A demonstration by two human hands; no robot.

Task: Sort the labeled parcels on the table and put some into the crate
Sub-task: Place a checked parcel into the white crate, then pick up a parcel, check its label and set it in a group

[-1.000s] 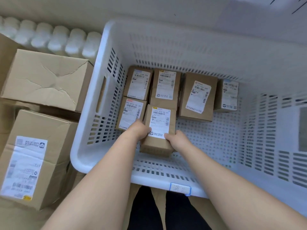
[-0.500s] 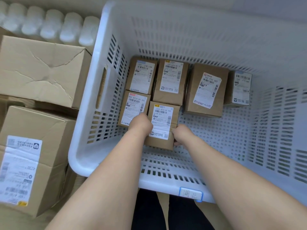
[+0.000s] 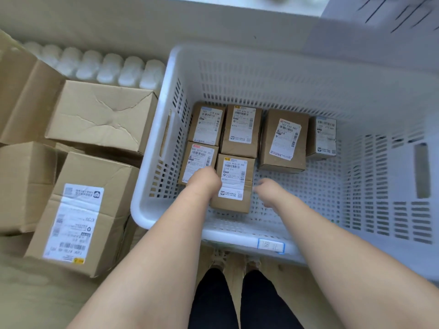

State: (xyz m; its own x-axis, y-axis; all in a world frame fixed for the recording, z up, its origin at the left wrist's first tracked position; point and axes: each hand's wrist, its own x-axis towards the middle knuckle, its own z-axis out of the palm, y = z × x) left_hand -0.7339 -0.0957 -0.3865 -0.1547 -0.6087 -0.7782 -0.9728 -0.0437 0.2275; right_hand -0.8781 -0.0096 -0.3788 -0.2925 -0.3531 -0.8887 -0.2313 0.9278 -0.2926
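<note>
Inside the crate (image 3: 225, 233), six parcels (image 3: 282, 141): left hand (image 3: 204, 181) holds nearest parcel (image 3: 234, 184), right hand (image 3: 268, 191) slack.

Six labeled parcels (image 3: 234, 184) inside white crate (image 3: 152, 176)

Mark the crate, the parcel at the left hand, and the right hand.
crate (image 3: 232, 237), head view, near rim.
parcel (image 3: 234, 179), head view, white label.
right hand (image 3: 269, 189), head view, back of the hand.
</note>
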